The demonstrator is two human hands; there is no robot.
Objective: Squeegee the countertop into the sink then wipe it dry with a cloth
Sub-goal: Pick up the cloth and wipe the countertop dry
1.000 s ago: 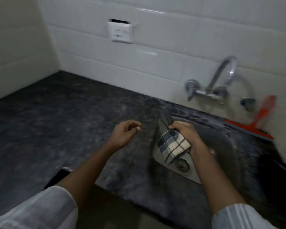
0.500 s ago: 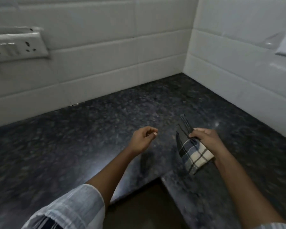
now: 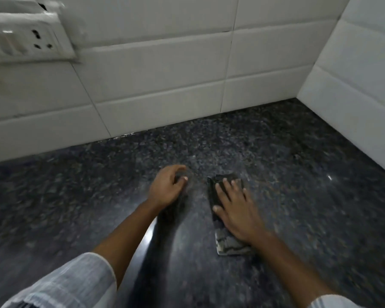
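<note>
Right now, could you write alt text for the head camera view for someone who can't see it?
A right hand presses a folded checked cloth flat on a dark speckled countertop, while the left hand hovers empty beside it. White wall tiles meet in a corner behind, with a socket plate at upper left.

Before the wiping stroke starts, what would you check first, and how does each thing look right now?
1. Cloth flat on the countertop: ok.
2. Right hand pressing palm-down on the cloth: ok.
3. Left hand clear of the cloth: ok, empty and loosely curled beside it.
4. Path ahead to the tiled wall free of objects: ok.
5. Water left on the stone: cannot tell, only glare shows.
</note>
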